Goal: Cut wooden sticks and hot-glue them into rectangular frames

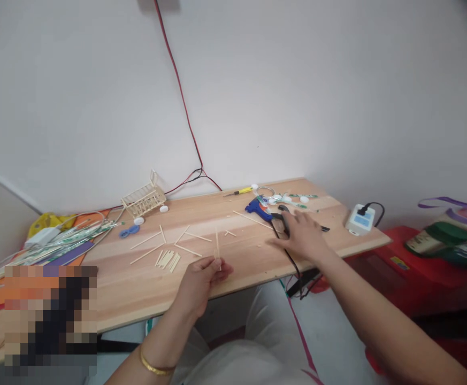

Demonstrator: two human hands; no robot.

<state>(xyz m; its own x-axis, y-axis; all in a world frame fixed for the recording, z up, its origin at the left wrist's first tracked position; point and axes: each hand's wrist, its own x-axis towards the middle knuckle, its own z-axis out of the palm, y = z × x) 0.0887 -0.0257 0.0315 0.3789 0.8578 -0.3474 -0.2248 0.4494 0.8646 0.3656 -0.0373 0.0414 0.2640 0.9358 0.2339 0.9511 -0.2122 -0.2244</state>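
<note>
My left hand (207, 272) is closed in a pinch on thin wooden sticks (217, 243), which point up from the fingertips near the table's front edge. My right hand (303, 235) reaches over the right part of the table with its fingers apart. Under and beside it lies a black-handled tool (284, 209), partly hidden by the hand, so I cannot tell whether they touch. Just left of that is a blue glue gun (258, 209) with a black cord. Short cut sticks (168, 260) lie in a group left of my left hand, with longer sticks (193, 235) laid in angles behind them.
A small stick-built cart (144, 200) with white wheels stands at the back left, near blue discs (129, 231). A yellow-handled knife (243, 190) and white caps (287, 198) lie along the back. A white power box (361, 219) is at the right edge. Packaged materials (62, 248) cover the left end.
</note>
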